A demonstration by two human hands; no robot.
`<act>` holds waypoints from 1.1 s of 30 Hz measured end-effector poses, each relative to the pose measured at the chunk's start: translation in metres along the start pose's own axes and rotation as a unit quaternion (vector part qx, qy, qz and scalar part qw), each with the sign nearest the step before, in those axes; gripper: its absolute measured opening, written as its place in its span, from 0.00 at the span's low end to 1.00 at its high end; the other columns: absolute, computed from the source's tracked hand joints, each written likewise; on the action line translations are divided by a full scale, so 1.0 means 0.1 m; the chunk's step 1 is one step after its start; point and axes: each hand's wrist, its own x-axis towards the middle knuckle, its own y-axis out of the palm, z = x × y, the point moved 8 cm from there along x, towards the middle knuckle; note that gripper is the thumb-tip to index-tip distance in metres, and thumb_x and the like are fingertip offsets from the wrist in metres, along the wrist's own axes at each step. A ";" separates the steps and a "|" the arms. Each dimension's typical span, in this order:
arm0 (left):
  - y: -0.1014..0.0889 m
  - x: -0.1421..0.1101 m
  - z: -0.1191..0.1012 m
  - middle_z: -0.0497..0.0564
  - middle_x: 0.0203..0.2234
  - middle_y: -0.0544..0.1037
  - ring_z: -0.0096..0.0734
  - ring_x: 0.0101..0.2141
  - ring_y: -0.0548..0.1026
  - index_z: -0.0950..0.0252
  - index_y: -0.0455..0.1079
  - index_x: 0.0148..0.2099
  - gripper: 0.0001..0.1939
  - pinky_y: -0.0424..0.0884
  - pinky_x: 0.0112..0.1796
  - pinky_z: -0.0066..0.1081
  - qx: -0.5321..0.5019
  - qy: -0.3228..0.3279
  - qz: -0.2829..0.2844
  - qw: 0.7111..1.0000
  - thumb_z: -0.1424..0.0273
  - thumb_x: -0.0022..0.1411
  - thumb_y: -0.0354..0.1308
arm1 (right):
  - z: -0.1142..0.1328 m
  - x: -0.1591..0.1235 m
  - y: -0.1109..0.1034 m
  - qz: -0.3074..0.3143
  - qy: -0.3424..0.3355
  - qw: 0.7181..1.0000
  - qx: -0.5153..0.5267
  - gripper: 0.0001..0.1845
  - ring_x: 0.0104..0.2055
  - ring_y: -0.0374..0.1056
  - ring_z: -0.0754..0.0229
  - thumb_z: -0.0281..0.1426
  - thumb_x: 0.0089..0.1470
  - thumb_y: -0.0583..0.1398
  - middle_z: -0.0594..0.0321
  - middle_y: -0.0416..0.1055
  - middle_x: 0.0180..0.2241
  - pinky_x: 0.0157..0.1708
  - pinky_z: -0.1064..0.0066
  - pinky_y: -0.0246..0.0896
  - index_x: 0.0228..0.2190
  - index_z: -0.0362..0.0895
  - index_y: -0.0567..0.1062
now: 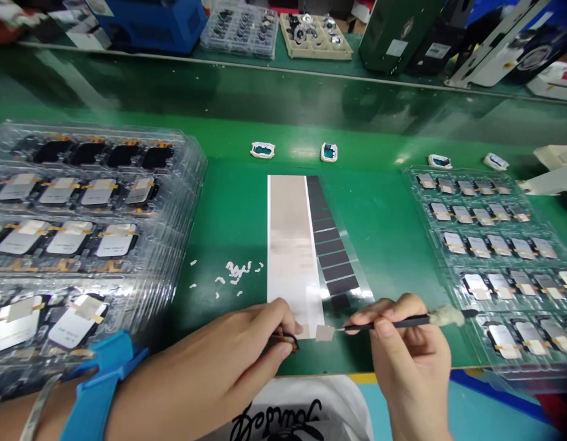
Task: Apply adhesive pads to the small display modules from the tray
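My left hand [274, 331] pinches a small dark-edged part [290, 341] with a bit of orange, mostly hidden by the fingers. It resembles the screen modules in the trays. A slim black-handled tool [405, 322] with a thin metal tip and a whitish wrap near its back end is in the fingers of my right hand [403, 331]. At its tip sits a small grey square sticker [325, 332], just right of the left hand. Under and beyond the left fingers lies a long sticker sheet [290, 233], grey-beige at the far end and bare white nearer me.
Clear trays of screen modules [69, 237] are stacked at left; another tray [490, 245] stands at right. A clear strip with black rectangles [336, 257] lies beside the sheet. White scraps [237, 269] and small white frames [263, 150] dot the green mat. A shelf [182, 58] runs behind.
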 end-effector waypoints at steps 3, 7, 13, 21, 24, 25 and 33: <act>-0.07 0.02 0.08 0.49 0.34 0.75 0.32 0.34 0.75 0.60 0.60 0.43 0.09 0.71 0.36 0.32 -0.133 -0.052 -0.046 0.989 0.63 0.75 0.43 | 0.01 0.00 0.17 -0.088 -0.028 0.996 0.019 0.04 0.31 0.79 0.61 0.30 0.61 0.64 0.65 0.77 0.29 0.31 0.71 0.79 0.34 0.47 0.73; -0.18 0.06 0.21 0.44 0.27 0.71 0.26 0.26 0.68 0.60 0.56 0.41 0.10 0.66 0.29 0.27 -0.326 -0.073 -0.134 0.933 0.61 0.76 0.43 | -0.01 0.03 0.62 -0.079 -0.043 0.994 0.058 0.04 0.33 0.81 0.59 0.30 0.62 0.62 0.65 0.79 0.31 0.29 0.70 0.80 0.36 0.49 0.71; -0.22 0.08 0.24 0.45 0.28 0.74 0.25 0.24 0.65 0.58 0.54 0.44 0.09 0.60 0.26 0.26 -0.439 -0.020 -0.147 0.886 0.60 0.76 0.42 | -0.04 0.05 0.88 -0.072 -0.069 0.991 0.093 0.06 0.39 0.81 0.59 0.25 0.63 0.61 0.66 0.80 0.34 0.37 0.68 0.81 0.36 0.49 0.71; -0.24 0.00 0.08 0.44 0.33 0.71 0.26 0.31 0.65 0.59 0.57 0.44 0.10 0.63 0.37 0.31 -0.343 -0.002 -0.130 0.931 0.63 0.79 0.39 | -0.02 0.01 0.82 -0.079 -0.088 0.991 0.057 0.06 0.40 0.81 0.56 0.26 0.64 0.59 0.64 0.80 0.35 0.39 0.63 0.82 0.37 0.49 0.68; -0.25 -0.01 0.05 0.44 0.33 0.70 0.27 0.31 0.64 0.59 0.56 0.44 0.10 0.63 0.37 0.31 -0.314 -0.004 -0.127 0.941 0.63 0.79 0.39 | -0.02 0.00 0.81 -0.084 -0.091 0.991 0.053 0.06 0.39 0.81 0.58 0.26 0.64 0.59 0.65 0.80 0.34 0.38 0.65 0.82 0.37 0.50 0.68; -0.24 -0.01 0.05 0.44 0.33 0.69 0.26 0.31 0.64 0.59 0.56 0.44 0.10 0.63 0.37 0.31 -0.312 -0.004 -0.125 0.942 0.63 0.79 0.39 | -0.02 0.01 0.80 -0.086 -0.092 0.991 0.052 0.06 0.39 0.81 0.58 0.26 0.64 0.59 0.65 0.80 0.34 0.37 0.65 0.82 0.37 0.50 0.68; -0.26 0.01 0.02 0.43 0.33 0.68 0.25 0.31 0.63 0.59 0.55 0.44 0.09 0.63 0.37 0.31 -0.293 0.004 -0.123 0.948 0.63 0.79 0.38 | -0.03 0.03 0.80 -0.081 -0.087 0.991 0.068 0.06 0.39 0.81 0.60 0.26 0.64 0.60 0.66 0.80 0.34 0.39 0.67 0.81 0.37 0.50 0.70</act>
